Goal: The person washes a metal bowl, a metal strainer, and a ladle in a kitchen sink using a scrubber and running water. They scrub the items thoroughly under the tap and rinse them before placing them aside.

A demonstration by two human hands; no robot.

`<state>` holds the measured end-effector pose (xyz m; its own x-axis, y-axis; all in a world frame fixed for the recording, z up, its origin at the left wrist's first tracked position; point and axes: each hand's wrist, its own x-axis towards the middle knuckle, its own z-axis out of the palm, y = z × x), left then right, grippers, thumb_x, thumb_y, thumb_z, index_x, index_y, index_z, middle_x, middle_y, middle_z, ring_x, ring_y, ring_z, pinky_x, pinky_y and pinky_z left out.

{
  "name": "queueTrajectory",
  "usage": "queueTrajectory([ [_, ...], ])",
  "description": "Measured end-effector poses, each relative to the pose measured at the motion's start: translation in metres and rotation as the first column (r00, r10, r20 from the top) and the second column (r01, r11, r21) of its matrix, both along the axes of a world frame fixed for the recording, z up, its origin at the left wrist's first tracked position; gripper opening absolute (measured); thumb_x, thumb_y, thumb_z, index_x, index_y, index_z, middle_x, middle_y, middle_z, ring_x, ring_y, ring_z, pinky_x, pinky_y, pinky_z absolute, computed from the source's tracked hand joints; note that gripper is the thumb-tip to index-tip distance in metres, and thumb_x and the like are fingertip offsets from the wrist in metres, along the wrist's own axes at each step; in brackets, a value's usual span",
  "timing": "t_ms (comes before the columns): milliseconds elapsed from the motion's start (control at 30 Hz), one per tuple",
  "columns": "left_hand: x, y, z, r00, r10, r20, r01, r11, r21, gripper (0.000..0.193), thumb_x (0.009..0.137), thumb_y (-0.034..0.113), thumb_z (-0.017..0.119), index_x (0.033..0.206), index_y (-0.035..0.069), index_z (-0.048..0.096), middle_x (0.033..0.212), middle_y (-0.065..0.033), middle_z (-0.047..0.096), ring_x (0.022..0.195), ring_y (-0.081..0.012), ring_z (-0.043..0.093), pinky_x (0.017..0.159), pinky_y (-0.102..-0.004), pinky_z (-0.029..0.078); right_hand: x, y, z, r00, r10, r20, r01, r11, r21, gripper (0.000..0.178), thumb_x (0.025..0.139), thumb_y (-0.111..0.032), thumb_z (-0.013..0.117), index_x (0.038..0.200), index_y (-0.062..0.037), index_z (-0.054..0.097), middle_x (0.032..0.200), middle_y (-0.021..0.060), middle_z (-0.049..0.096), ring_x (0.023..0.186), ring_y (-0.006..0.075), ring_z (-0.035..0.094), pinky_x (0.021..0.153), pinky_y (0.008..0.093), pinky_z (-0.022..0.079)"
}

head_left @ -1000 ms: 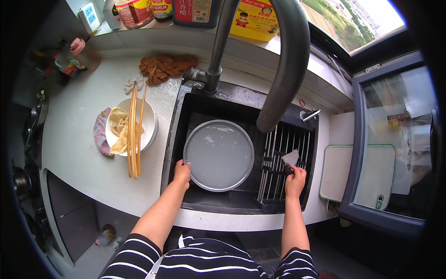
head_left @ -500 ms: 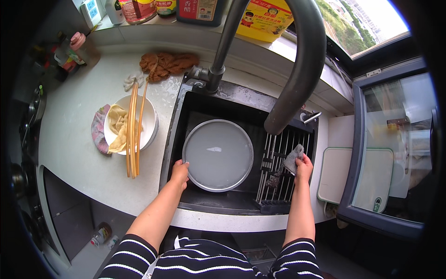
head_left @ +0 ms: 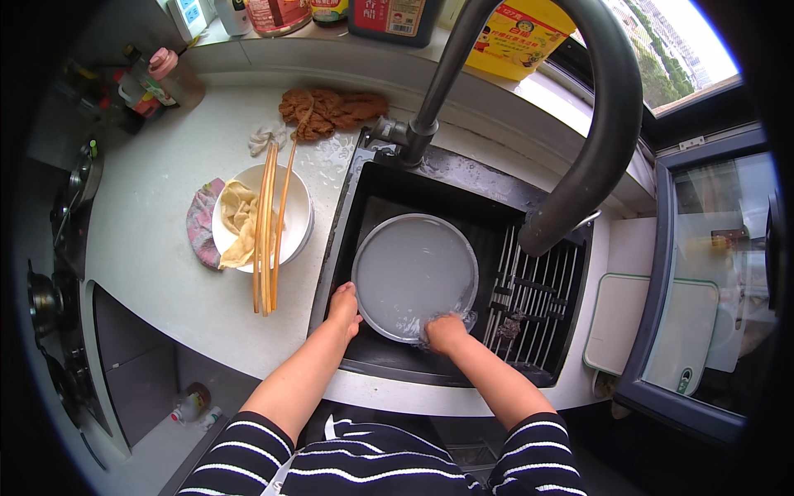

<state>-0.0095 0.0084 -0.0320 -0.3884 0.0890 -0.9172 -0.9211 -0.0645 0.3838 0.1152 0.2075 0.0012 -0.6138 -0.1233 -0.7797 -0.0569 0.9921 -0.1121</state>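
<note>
A round grey basin (head_left: 415, 273) full of cloudy water sits in the black sink (head_left: 395, 183). My left hand (head_left: 344, 312) grips its left rim, fingers closed around the edge. At the basin's lower right rim, my right hand (head_left: 447, 332) is closed, with water splashing about the fingers. The grey cloth it held a moment ago is hidden by the hand and the splash, and no longer shows over the rack. To the right, a metal drying rack (head_left: 542, 285) lies across the sink with a dark scrubber (head_left: 510, 327) on it.
A dark faucet (head_left: 616, 132) arches over the sink. Left on the counter stand a white bowl (head_left: 304, 236) with a pale yellow cloth (head_left: 238, 217) and chopsticks (head_left: 266, 240) across it. A brown cloth (head_left: 331, 112) lies behind. A window sash (head_left: 662, 273) swings in at right.
My right hand has moved left from above the rack down to the basin's rim, and water now splashes there. The left hand keeps its grip. The whole view has shifted slightly.
</note>
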Motion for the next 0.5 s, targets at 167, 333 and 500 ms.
queueTrajectory([
  [167, 0.003, 0.000, 0.001, 0.998, 0.024, 0.054, -0.029, 0.996, 0.079, 0.047, 0.097, 0.047, 0.031, 0.129, 0.014, 0.040, 0.132, -0.0055, 0.047, 0.118, -0.0258, 0.045, 0.096, -0.0528, 0.030, -0.033, -0.065, -0.029, 0.873, -0.447, 0.194, 0.472, 0.676, -0.565, 0.054, 0.068, -0.004, 0.046, 0.121, -0.0025, 0.050, 0.114, 0.0237, 0.057, 0.111, 0.0373, 0.052, 0.094, 0.0390, 0.041],
  [333, 0.006, 0.007, 0.041, 0.998, -0.020, -0.065, 0.034, 0.973, 0.230, 0.077, 0.086, 0.072, 0.022, 0.147, 0.027, 0.010, 0.152, -0.0080, 0.013, 0.139, -0.0273, 0.012, 0.108, -0.0532, 0.003, -0.139, -0.078, -0.046, 0.270, -0.706, 0.655, 0.522, -0.464, -0.716, 0.060, 0.064, 0.008, 0.047, 0.123, -0.0021, 0.048, 0.102, 0.0094, 0.057, 0.092, 0.0205, 0.054, 0.079, 0.0267, 0.042],
  [500, 0.003, 0.004, 0.049, 0.996, -0.071, -0.058, 0.081, 0.977, 0.199, 0.080, 0.084, 0.074, 0.019, 0.147, 0.028, -0.001, 0.153, -0.0100, 0.004, 0.140, -0.0321, 0.007, 0.106, -0.0587, -0.002, -0.191, -0.018, -0.011, -0.331, -0.418, 0.846, -0.105, -0.874, -0.474, 0.019, 0.079, -0.001, 0.053, 0.094, -0.0055, 0.043, 0.088, 0.0039, 0.051, 0.084, 0.0123, 0.049, 0.086, 0.0344, 0.036],
])
